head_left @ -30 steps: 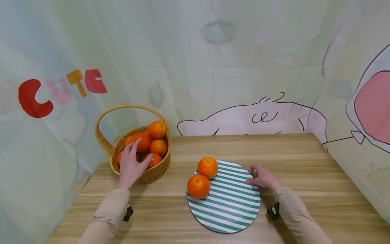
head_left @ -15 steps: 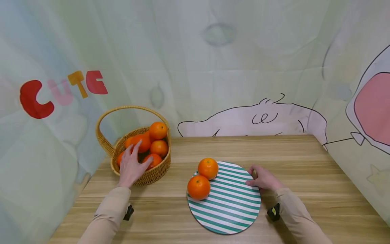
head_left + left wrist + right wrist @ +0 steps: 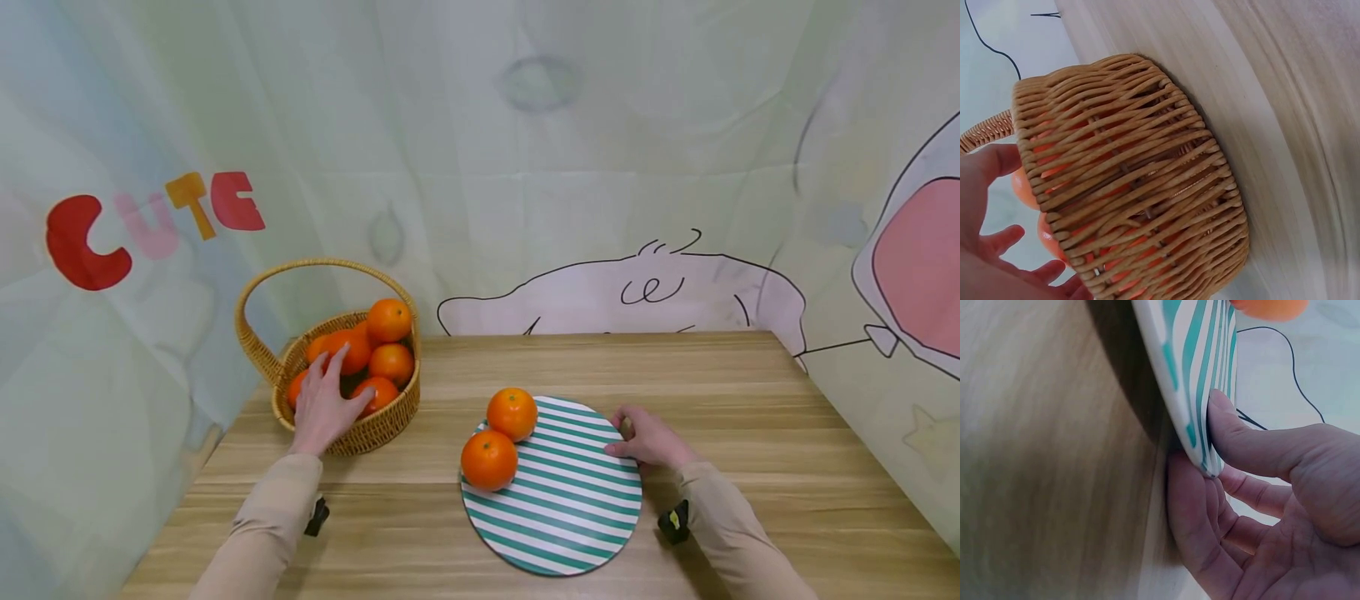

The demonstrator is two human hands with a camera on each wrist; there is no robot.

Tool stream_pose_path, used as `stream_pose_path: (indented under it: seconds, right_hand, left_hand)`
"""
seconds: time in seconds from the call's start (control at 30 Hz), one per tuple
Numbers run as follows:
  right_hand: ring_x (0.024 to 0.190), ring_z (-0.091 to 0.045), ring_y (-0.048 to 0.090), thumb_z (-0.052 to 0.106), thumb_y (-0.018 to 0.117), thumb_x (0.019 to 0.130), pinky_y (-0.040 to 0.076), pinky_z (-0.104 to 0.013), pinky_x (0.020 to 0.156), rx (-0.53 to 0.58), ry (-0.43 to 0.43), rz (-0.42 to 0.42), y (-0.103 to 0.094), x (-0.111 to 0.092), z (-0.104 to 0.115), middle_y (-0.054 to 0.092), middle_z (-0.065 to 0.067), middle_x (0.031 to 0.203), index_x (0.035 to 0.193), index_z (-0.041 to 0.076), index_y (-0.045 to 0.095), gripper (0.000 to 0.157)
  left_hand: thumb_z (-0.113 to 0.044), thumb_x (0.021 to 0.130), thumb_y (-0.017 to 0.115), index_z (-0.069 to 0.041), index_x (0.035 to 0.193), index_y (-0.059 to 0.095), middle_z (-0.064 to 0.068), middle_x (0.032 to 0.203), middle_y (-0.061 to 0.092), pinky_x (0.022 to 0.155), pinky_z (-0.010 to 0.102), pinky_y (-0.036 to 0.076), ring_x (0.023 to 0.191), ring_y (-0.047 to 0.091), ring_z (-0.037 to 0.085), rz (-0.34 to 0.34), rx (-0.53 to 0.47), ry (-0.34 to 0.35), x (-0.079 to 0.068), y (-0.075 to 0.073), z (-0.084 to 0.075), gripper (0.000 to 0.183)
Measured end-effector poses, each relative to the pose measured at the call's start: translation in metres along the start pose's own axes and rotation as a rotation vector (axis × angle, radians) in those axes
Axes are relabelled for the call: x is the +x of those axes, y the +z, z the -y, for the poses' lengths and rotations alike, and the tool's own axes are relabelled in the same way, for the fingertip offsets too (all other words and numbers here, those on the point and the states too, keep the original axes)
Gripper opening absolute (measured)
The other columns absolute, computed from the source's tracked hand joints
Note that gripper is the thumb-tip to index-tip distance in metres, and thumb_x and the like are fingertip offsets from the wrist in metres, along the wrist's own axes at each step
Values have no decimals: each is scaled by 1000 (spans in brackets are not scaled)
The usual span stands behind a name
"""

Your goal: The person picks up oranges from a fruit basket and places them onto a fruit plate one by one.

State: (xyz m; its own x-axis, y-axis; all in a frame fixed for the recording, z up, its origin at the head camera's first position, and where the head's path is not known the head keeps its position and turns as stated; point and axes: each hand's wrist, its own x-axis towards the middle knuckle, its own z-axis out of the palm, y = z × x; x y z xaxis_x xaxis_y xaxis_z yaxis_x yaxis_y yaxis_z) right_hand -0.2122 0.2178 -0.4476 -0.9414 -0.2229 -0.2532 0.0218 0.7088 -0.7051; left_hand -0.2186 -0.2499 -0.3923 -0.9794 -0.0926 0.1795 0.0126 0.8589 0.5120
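Left of the round green-and-white striped board (image 3: 570,508), I have the left hand (image 3: 326,412) spread, gripping nothing, over a tan wicker basket (image 3: 384,428), nearest its round orange fruits (image 3: 391,364), one lying on its board side. Two more fruits (image 3: 489,462) sit on the board's left; the right hand (image 3: 649,437) pinches its right edge.

Over the near rim of a handled wicker basket (image 3: 382,429), the left hand (image 3: 324,412) spreads its fingers (image 3: 340,361) among the piled oranges (image 3: 390,365). To the basket's right on the wooden counter (image 3: 390,537), a round green-and-white striped board (image 3: 570,508) bears two more oranges (image 3: 489,461) near its left edge, while the right hand (image 3: 651,438) grips the opposite edge. A pale curtain (image 3: 450,142) printed with coloured letters (image 3: 88,254) and a cartoon outline (image 3: 585,292) hangs behind.
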Motion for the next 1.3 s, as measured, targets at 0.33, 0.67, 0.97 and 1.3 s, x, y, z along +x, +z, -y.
stream_pose_path:
  seconds: [0.33,0.67,0.97,1.3]
  right_hand:
    - [68,-21,58,13,75,89,52,-32,56,10,4,1,1,-2,0,59,-11,85,111,1,54,32]
    - [66,-21,58,13,75,90,52,-32,54,13,4,1,1,-2,0,59,-11,84,111,1,54,32]
    - [67,-21,58,13,75,90,52,-32,55,16,4,2,1,-2,-1,59,-11,84,111,1,53,32]
    - [70,-22,57,13,75,89,52,-31,54,4,25,-5,1,1,-1,57,-12,86,112,3,53,33]
  left_hand:
    - [-32,95,63,-8,159,22,32,164,8,112,75,21,144,18,60,66,30,4,7,-5,-3,80]
    - [-33,97,59,-8,160,19,36,163,4,112,76,19,145,12,62,115,22,-19,11,-10,-1,79]
    - [-34,96,58,-7,160,16,36,164,2,113,76,18,146,10,62,135,19,-30,13,-10,0,81]
    - [-32,96,58,-4,159,17,33,165,5,112,76,18,145,13,62,115,26,-21,14,-11,-1,81]
